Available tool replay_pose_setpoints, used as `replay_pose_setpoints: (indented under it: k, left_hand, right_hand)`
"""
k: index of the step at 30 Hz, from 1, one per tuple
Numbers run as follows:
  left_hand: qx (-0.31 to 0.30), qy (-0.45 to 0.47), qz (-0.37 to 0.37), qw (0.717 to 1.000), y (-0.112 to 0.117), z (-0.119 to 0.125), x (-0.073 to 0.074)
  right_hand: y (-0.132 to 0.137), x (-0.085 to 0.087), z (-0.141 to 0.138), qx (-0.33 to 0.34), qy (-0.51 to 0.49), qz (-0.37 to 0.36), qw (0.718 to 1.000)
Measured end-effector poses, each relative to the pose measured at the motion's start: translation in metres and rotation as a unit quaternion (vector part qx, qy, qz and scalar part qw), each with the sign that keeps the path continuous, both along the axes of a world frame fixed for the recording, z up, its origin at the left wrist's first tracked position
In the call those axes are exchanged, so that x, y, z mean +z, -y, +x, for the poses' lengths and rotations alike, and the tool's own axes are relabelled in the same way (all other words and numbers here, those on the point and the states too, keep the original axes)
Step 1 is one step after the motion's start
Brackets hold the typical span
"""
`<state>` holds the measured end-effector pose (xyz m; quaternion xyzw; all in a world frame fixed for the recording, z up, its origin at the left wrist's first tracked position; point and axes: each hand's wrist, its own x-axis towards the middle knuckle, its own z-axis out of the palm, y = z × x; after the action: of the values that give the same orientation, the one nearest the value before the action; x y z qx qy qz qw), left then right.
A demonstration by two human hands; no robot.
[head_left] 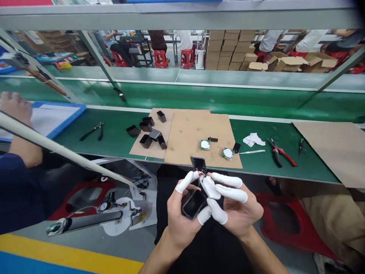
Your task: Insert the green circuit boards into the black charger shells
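White finger cots cover fingertips on both my hands. Against the palm of my left hand [181,219] rests an open black plastic housing [194,204], its hollow facing up. A black square panel [199,164] with short red and dark wires stands just above, between my fingertips. My right hand [242,207] is closed around the wired end of this panel, and my left index finger also touches there. What lies under the right fingers is partly hidden. On the cardboard ahead are two small green circuit boards [205,144] with white round tops and black tabs.
Several black housings [146,141] stand on the cardboard sheet [196,127]. Black pliers [92,131] lie left; red-handled pliers [281,153], a crumpled tissue [253,139] and a white strip [252,152] lie right. A slanted pole [71,152] crosses near a co-worker's arm [21,129].
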<state>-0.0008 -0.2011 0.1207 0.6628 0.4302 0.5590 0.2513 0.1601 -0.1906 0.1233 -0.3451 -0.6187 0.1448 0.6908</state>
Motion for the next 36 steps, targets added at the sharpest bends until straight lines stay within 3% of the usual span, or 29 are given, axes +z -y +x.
replay_pose_setpoints:
  k: [5, 13, 21, 24, 29, 36]
  left_hand:
    - [0.000, 0.034, 0.007, 0.999, 0.014, 0.000, -0.009]
    - [0.011, -0.038, 0.110, 0.993, 0.011, 0.010, 0.002]
    - [0.007, -0.142, 0.143, 0.979, -0.015, 0.021, 0.003]
    - [0.002, -0.124, 0.117, 0.985, -0.029, 0.033, -0.004]
    - [0.037, -0.088, 0.069, 0.993, -0.053, 0.053, -0.016]
    - [0.044, -0.129, 0.087, 0.987, -0.084, 0.073, -0.030]
  right_hand:
    - [0.024, 0.000, 0.002, 0.052, 0.016, -0.022, 0.998]
    - [0.033, 0.019, 0.019, 0.115, 0.098, -0.127, 0.980]
    - [0.021, 0.013, 0.035, 0.101, 0.057, -0.185, 0.976]
    - [0.012, 0.002, 0.044, 0.096, 0.039, -0.202, 0.974]
    - [-0.002, -0.017, 0.051, 0.000, 0.007, -0.206, 0.979]
    - [-0.024, -0.018, 0.061, -0.028, 0.020, -0.199, 0.979]
